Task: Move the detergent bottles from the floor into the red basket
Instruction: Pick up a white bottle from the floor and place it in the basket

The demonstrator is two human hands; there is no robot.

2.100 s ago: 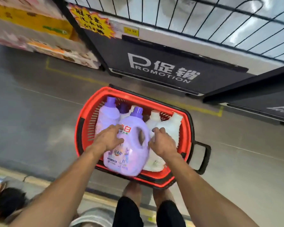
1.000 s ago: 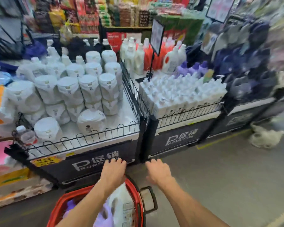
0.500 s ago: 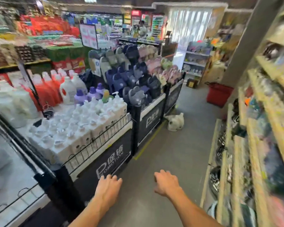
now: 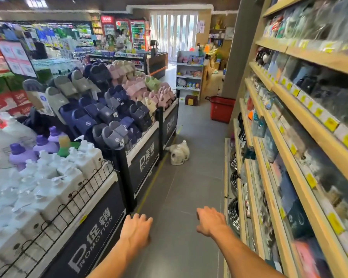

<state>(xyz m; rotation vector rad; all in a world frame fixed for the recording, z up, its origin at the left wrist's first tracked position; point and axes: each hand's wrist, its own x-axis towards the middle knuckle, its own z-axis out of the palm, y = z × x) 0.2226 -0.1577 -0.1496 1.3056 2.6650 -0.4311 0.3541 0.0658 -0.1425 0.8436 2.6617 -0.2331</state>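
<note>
Bottles (image 4: 178,155): small white cluster on the floor (image 4: 191,189), well ahead up the aisle, just beside the foot of the slipper stand (image 4: 147,159). Two upright and touching; what looks like a third lies on its side at their left. Pale jugs with white caps and faint labels; detail too small to read.

Left hand (image 4: 138,230) is palm down, fingers loosely spread, holding nothing. Right hand (image 4: 210,222) is also palm down, fingers relaxed and slightly drooped, empty. Both reach forward at waist level, well apart from the bottles.

Step, as judged: the approach for a pickup, with no grasp begun.

Next move calls for closing the gap, stooping, and taking a jug by its handle in each hand. The fallen one is likely the awkward lift.

A red basket (image 4: 222,110) stands farther on, by the pillar. Cannot tell whether it is the one meant.
</note>
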